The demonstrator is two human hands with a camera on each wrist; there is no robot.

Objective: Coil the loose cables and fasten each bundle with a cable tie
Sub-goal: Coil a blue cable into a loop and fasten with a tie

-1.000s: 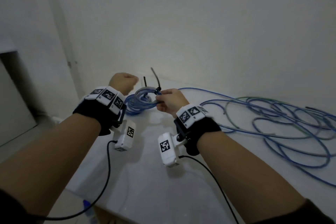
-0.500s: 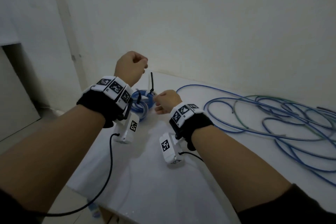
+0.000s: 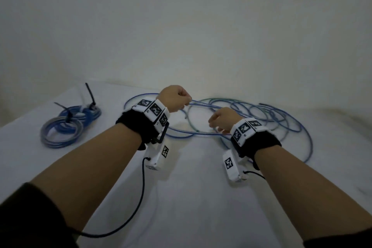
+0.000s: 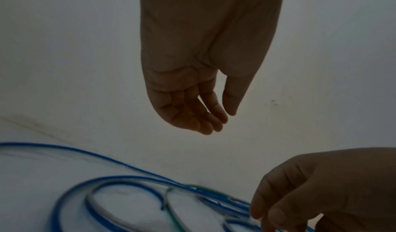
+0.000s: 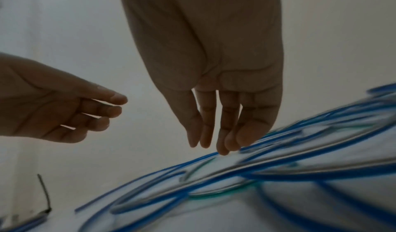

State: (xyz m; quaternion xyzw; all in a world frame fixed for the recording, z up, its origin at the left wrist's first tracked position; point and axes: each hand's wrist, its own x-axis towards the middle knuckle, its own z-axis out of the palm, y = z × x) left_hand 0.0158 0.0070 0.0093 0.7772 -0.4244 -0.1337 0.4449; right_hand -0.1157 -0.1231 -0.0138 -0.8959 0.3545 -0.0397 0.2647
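Note:
A tangle of loose blue and green cables sprawls over the white table at the middle and right. My left hand hovers above the near loops with its fingers loosely curled and empty, as the left wrist view shows. My right hand reaches down with nearly straight fingers, and its fingertips touch a blue cable. Two coiled blue bundles lie at the far left, each with a black cable tie sticking up.
A plain wall rises right behind the table's far edge. The table's left edge drops away beside the coiled bundles. Black sensor leads hang from my wrists over the near part of the table.
Both hands have let go of the tied coil and moved right to the loose cables. The coil now lies on the table at the left, and my view has turned right.

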